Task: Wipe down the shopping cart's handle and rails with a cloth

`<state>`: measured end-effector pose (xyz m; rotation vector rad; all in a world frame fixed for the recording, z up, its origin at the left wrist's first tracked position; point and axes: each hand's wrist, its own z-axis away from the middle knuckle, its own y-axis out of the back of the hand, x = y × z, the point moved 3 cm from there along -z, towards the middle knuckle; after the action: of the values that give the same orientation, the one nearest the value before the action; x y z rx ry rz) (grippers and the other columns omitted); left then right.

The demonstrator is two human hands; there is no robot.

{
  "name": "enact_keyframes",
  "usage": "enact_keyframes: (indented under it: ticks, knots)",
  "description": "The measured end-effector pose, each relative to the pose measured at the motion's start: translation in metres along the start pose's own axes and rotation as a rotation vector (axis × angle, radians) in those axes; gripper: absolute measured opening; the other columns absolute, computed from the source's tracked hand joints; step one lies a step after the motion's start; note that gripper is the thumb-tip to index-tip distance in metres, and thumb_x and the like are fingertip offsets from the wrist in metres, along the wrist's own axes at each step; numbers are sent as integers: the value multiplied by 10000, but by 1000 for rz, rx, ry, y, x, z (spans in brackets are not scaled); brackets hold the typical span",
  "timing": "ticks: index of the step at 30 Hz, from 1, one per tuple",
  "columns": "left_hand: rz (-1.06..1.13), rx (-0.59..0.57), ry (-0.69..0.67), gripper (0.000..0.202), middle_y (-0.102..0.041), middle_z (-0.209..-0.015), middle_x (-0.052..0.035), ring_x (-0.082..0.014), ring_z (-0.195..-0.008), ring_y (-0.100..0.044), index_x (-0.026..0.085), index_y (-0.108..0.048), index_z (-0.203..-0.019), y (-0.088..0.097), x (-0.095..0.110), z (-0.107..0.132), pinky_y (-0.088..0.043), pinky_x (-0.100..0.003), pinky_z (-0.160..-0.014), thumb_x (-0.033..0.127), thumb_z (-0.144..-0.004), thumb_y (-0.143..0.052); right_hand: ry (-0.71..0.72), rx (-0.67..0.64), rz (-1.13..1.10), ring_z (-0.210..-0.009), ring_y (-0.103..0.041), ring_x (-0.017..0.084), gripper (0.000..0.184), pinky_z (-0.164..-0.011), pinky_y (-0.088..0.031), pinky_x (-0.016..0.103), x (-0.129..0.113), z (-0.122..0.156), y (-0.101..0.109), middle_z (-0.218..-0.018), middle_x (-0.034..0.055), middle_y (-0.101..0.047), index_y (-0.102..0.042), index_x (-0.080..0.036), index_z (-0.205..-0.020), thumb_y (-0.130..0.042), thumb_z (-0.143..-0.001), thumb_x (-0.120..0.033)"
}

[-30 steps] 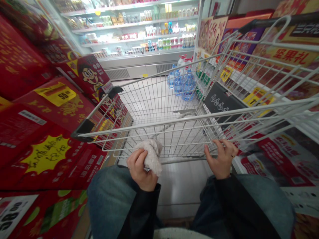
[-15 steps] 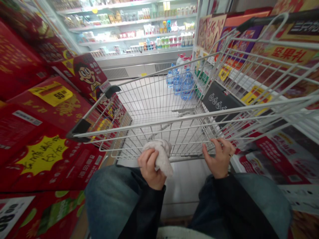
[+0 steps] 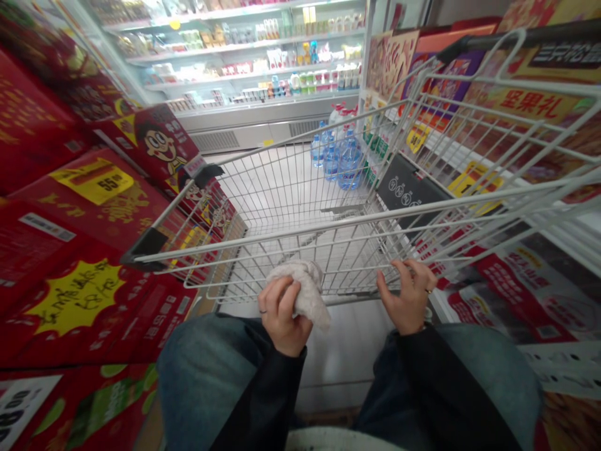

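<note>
A wire shopping cart (image 3: 323,227) stands sideways in front of me, its near side facing my knees. In my left hand (image 3: 282,316) is a bunched, off-white cloth (image 3: 310,294), pressed against the lower wires of that side. The fingers are curled over the cloth, and a ring shows on one of them. My right hand (image 3: 407,297) is at the lower wires farther right, fingers bent and spread with the thumb apart. Whether its fingertips touch the wires I cannot tell. No object shows in that hand. A dark panel (image 3: 399,185) is fixed inside the cart's right end.
Red gift boxes (image 3: 84,238) with yellow price signs are stacked close on the left. Shelves of boxed snacks (image 3: 530,103) line the right. Beyond the cart are large water bottles (image 3: 348,163) on the floor and a lit refrigerated display (image 3: 253,119).
The whole view has shifted slightly, so the scene sits a little farther left. My left hand still grips the cloth at nearly the same place, and the right hand's pose is almost unchanged.
</note>
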<state>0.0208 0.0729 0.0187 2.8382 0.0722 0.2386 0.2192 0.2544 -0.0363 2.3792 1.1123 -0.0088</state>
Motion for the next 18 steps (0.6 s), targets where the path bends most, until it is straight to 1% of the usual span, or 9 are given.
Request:
enact_keyframes:
  ticks: [4, 6, 8, 11, 13, 15, 18]
  knots:
    - [16, 83, -5, 547, -676, -1246, -114, -268, -1177, -642, 238, -612, -1361, 2, -1, -16, -525, -449, -1028, 154, -838, -748, 23, 17, 22, -1205, -556, 303, 347, -1051, -494, 458, 0, 0, 1, -1200, 134, -613, -655, -189, -1212, -779, -909, -303]
    - [17, 98, -20, 552, -683, -1265, -121, -276, -1185, -642, 233, -623, -1360, 2, 0, -20, -519, -459, -1041, 161, -829, -756, 24, 13, 20, -1209, -558, 304, 350, -1052, -495, 457, 0, 0, 1, -1201, 132, -613, -652, -193, -1217, -778, -911, -305]
    - [20, 43, -38, 525, -691, -1252, -126, -280, -1175, -644, 217, -637, -1334, 1, 0, -16, -519, -459, -1038, 150, -823, -732, 10, 1, 8, -1223, -552, 309, 351, -1047, -496, 460, 0, 1, 1, -1209, 132, -610, -651, -199, -1233, -761, -916, -302]
    - [23, -79, -61, 481, -698, -1206, -129, -276, -1145, -646, 201, -640, -1298, 0, -2, -1, -537, -444, -1001, 148, -821, -669, -17, -21, -24, -1240, -535, 312, 360, -1046, -491, 470, 1, 2, 0, -1224, 134, -602, -651, -205, -1265, -726, -922, -284]
    - [21, -113, -71, 463, -701, -1184, -127, -270, -1123, -648, 201, -641, -1283, 1, -5, 5, -548, -434, -975, 145, -823, -628, -21, -23, -37, -1240, -530, 310, 365, -1046, -491, 470, 1, 2, 0, -1227, 133, -599, -651, -205, -1271, -720, -919, -272]
    - [21, -107, -78, 474, -701, -1188, -121, -268, -1120, -652, 214, -637, -1292, 2, -6, 4, -549, -435, -974, 149, -822, -631, -17, -14, -32, -1231, -534, 307, 358, -1043, -495, 465, 1, 1, 0, -1223, 131, -600, -652, -205, -1259, -729, -915, -270]
    - [16, -17, -78, 497, -703, -1215, -108, -277, -1142, -653, 251, -621, -1330, 0, -6, -10, -540, -459, -999, 216, -839, -690, -13, -4, -27, -1223, -543, 307, 348, -1044, -498, 466, 0, 1, 0, -1217, 133, -603, -657, -201, -1249, -735, -916, -271]
